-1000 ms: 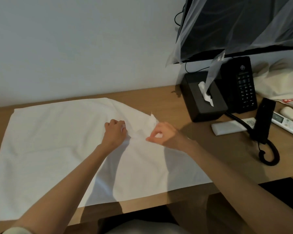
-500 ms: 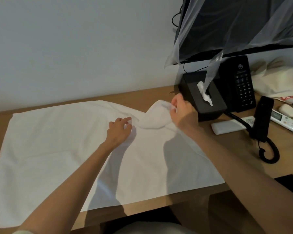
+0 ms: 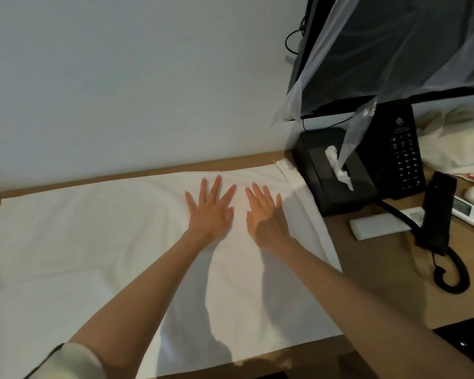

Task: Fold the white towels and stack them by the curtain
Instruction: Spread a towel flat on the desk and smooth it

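A large white towel [image 3: 80, 255] lies spread flat over most of the wooden desk [image 3: 381, 283]. Its far right corner reaches the black tissue box [image 3: 337, 170]. My left hand [image 3: 210, 207] rests palm down on the towel near its far edge, fingers straight and spread. My right hand [image 3: 266, 212] lies flat beside it, just to the right, fingers straight as well. Neither hand holds anything. A sheer curtain [image 3: 367, 64] hangs at the upper right over a dark screen.
Right of the towel stand the tissue box, a black desk phone [image 3: 402, 151] with its handset [image 3: 435, 212] off the cradle and a coiled cord. A white remote [image 3: 378, 227], a second remote [image 3: 471, 209] and a cream cloth bundle [image 3: 454, 143] lie further right.
My right hand carried the folded-over corner of the towel out to the far right and let it go. Both hands now lie flat on the spread towel.
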`<control>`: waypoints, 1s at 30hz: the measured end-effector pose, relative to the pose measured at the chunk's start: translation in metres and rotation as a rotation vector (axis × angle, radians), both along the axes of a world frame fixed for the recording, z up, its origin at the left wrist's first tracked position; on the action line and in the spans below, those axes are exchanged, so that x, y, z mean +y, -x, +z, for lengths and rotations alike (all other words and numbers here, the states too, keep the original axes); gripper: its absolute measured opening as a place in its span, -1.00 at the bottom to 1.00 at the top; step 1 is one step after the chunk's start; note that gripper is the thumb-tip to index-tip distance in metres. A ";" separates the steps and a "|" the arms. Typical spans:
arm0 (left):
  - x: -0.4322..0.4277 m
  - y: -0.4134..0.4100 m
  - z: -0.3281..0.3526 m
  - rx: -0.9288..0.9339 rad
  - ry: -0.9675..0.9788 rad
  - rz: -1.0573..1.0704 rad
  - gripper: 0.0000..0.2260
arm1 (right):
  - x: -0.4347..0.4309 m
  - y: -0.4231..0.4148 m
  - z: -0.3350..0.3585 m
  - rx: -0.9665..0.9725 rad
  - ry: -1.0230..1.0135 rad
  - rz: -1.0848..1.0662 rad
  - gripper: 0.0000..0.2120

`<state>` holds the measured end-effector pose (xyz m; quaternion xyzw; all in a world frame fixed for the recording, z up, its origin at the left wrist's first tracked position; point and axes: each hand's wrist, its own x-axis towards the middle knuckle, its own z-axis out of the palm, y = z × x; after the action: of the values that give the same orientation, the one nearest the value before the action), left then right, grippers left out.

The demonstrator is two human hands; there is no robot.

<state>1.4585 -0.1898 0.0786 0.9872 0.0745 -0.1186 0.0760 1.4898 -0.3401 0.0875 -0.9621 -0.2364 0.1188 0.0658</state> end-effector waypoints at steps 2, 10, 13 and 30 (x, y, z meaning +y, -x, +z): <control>0.007 -0.004 -0.007 0.001 -0.001 0.076 -0.51 | -0.001 -0.010 -0.015 -0.005 0.048 0.005 -0.47; 0.069 0.006 -0.020 -0.083 -0.087 0.287 -0.47 | -0.024 -0.072 -0.030 -0.080 -0.003 -0.098 -0.38; 0.085 0.008 -0.020 -0.076 -0.101 0.351 -0.45 | -0.015 -0.072 -0.032 -0.092 -0.035 -0.195 -0.37; 0.120 0.065 -0.023 -0.154 -0.076 0.395 -0.52 | 0.146 0.024 -0.028 -0.033 -0.156 -0.001 -0.52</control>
<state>1.3939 -0.0697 0.0556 0.9617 0.2649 -0.0228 0.0660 1.4657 -0.1946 0.0599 -0.9560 -0.2456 0.0840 0.1367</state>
